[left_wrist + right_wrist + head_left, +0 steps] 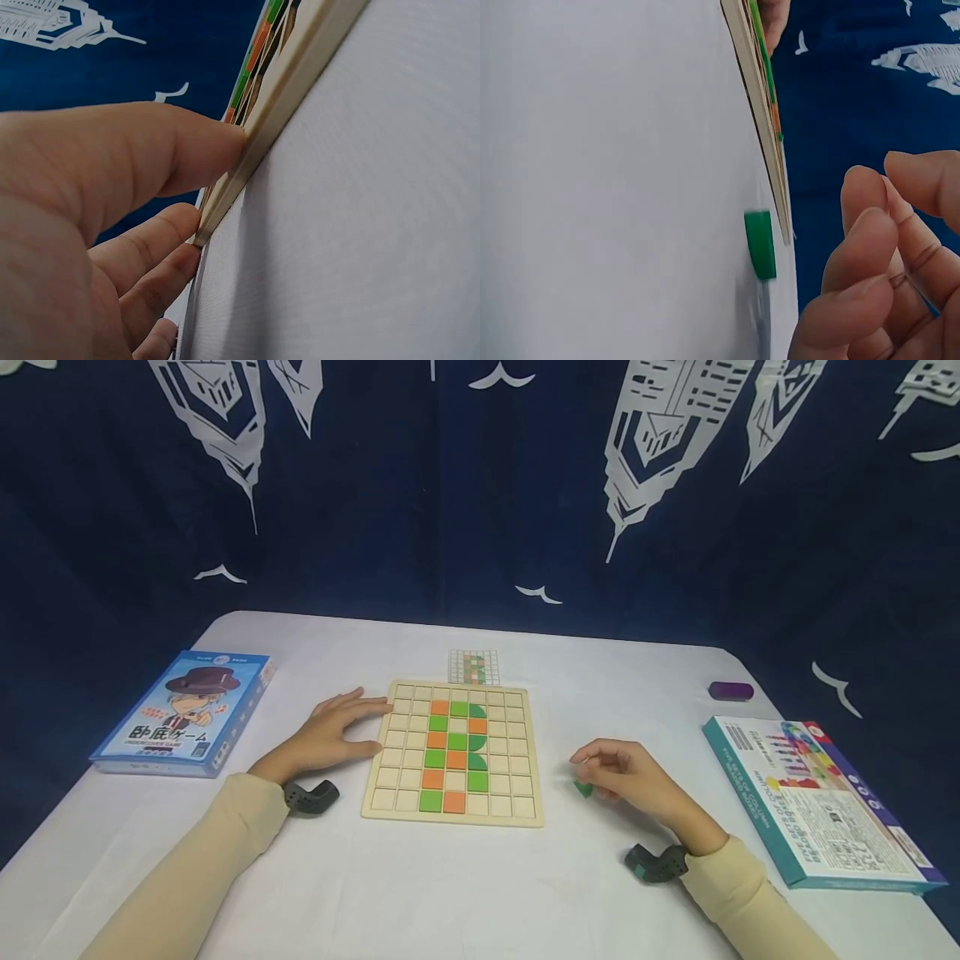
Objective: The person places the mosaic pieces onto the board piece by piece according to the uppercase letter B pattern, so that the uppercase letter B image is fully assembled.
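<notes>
A square wooden grid board (378,802) lies flat on the table, with orange and light green square tiles and darker green curved pieces in its middle columns. My left hand (322,735) steadies its left edge; in the left wrist view the thumb (202,146) presses the rim and fingertips touch further along. To the board's right, my right hand (630,777) hovers with loosely bent fingers. A small green piece (582,788) shows just below those fingers. From the right wrist, this green piece (760,245) appears against the white cloth, apart from the fingertips, which hold nothing.
Behind the board lies a small printed pattern card (474,667). A blue game box (180,714) is at the left, and a teal-edged box (825,802) at the right with a purple object (731,692) behind it. A dark blue curtain (450,527) hangs behind.
</notes>
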Motion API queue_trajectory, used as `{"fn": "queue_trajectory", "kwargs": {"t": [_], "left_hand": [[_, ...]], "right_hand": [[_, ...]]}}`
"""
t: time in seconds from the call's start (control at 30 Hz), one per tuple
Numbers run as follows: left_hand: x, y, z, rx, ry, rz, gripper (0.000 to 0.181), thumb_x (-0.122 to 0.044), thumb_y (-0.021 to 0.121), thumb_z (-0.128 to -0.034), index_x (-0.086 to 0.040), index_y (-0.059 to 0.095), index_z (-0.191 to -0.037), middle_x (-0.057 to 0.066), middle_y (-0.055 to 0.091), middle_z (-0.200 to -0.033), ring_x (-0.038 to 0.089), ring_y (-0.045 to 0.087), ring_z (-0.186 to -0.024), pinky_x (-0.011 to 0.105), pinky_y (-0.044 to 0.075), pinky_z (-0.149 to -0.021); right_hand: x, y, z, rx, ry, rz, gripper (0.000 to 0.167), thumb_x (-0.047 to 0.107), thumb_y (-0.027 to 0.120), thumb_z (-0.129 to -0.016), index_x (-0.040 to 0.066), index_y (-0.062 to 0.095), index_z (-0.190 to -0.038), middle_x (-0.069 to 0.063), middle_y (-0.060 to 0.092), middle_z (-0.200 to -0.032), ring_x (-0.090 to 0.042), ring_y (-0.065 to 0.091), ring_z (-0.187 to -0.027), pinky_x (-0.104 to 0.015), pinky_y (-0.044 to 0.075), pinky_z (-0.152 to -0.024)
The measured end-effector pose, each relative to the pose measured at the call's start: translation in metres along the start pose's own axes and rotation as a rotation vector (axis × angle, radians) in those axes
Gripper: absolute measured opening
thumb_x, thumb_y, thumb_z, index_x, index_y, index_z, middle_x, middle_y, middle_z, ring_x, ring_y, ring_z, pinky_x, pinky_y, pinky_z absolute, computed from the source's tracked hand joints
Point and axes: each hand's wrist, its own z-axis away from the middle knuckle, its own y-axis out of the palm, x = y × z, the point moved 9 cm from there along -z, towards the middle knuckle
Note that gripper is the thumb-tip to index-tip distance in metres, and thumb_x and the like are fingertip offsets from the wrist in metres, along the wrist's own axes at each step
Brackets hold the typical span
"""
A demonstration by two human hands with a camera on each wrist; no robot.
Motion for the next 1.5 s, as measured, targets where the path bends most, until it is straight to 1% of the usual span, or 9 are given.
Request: {"fn": "queue_trajectory", "kwargs": {"t": [0.23,0.37,0.5,0.73,0.9,1.07,1.17,1.3,1.5], "left_hand": [[0.002,0.0,0.001,-0.002,-0.006,0.0,0.064,-0.028,0.076,-0.0958,-0.008,0.059,-0.154,0.016,0.048,-0.166,0.046,0.018,-0.163,0.069,0.007,-0.129],[0.003,0.0,0.0,0.0,-0.008,-0.002,0.065,-0.028,0.076,-0.0956,-0.008,0.059,-0.154,0.017,0.048,-0.166,0.047,0.018,-0.163,0.069,0.007,-0.129],[0.003,0.0,0.0,-0.001,-0.01,-0.002,0.065,-0.028,0.076,-0.0954,-0.007,0.059,-0.155,0.017,0.048,-0.166,0.046,0.018,-0.163,0.069,0.007,-0.129],[0.003,0.0,0.0,0.0,-0.008,-0.005,0.064,-0.027,0.076,-0.0954,-0.007,0.059,-0.154,0.017,0.048,-0.166,0.047,0.018,-0.163,0.069,0.008,-0.129],[0.002,0.0,0.0,0.0,-0.006,-0.003,0.064,-0.028,0.076,-0.0954,-0.007,0.06,-0.154,0.017,0.049,-0.166,0.047,0.018,-0.163,0.069,0.007,-0.129],[0.0,-0.001,0.001,0.002,0.0,0.0,0.064,-0.029,0.076,-0.0954,-0.007,0.06,-0.154,0.017,0.049,-0.165,0.047,0.018,-0.163,0.07,0.007,-0.129],[-0.002,-0.002,0.001,-0.001,0.004,0.001,0.065,-0.03,0.077,-0.0952,-0.007,0.06,-0.153,0.018,0.05,-0.165,0.048,0.019,-0.162,0.07,0.008,-0.128],[-0.004,-0.002,0.001,-0.005,0.007,0.007,0.064,-0.03,0.077,-0.0951,-0.007,0.061,-0.153,0.018,0.05,-0.164,0.048,0.02,-0.162,0.07,0.009,-0.128],[-0.003,-0.001,0.001,-0.001,0.006,0.001,0.065,-0.03,0.077,-0.0953,-0.007,0.06,-0.154,0.018,0.049,-0.165,0.047,0.019,-0.163,0.07,0.009,-0.128]], "right_hand": [[-0.005,-0.014,0.008,-0.031,-0.049,0.018,0.02,-0.003,0.064,-0.103,-0.016,0.067,-0.119,-0.004,0.07,-0.086,-0.009,0.055,-0.06,-0.023,0.049,-0.052],[-0.008,-0.014,0.008,-0.015,-0.056,0.012,0.021,-0.004,0.063,-0.103,-0.017,0.066,-0.119,-0.004,0.07,-0.085,-0.008,0.054,-0.059,-0.023,0.049,-0.052],[-0.015,-0.013,0.008,0.006,-0.019,0.025,0.025,-0.002,0.066,-0.101,-0.016,0.066,-0.122,0.0,0.066,-0.084,-0.006,0.051,-0.059,-0.021,0.046,-0.051],[-0.019,-0.009,0.008,0.069,-0.041,0.108,0.032,-0.004,0.073,-0.095,-0.015,0.069,-0.125,0.005,0.054,-0.079,-0.002,0.043,-0.059,-0.019,0.039,-0.051],[-0.018,-0.008,0.008,0.066,-0.05,0.155,0.03,-0.002,0.079,-0.092,-0.012,0.073,-0.121,0.005,0.054,-0.079,-0.003,0.044,-0.061,-0.019,0.039,-0.054],[-0.017,-0.009,0.008,0.001,-0.015,0.201,0.026,-0.001,0.084,-0.089,-0.006,0.076,-0.113,-0.002,0.063,-0.092,-0.006,0.048,-0.065,-0.021,0.042,-0.059],[-0.017,-0.011,0.009,-0.031,0.007,0.222,0.024,0.0,0.085,-0.088,-0.004,0.075,-0.109,-0.005,0.066,-0.092,-0.008,0.051,-0.065,-0.022,0.045,-0.059],[-0.019,-0.012,0.008,-0.028,0.029,0.189,0.021,-0.002,0.083,-0.089,-0.004,0.07,-0.105,-0.004,0.063,-0.083,-0.008,0.055,-0.065,-0.022,0.05,-0.057],[-0.017,-0.011,0.009,-0.005,-0.024,0.136,0.012,-0.006,0.074,-0.094,-0.007,0.07,-0.105,-0.009,0.07,-0.091,-0.008,0.064,-0.075,-0.023,0.06,-0.068]]}}
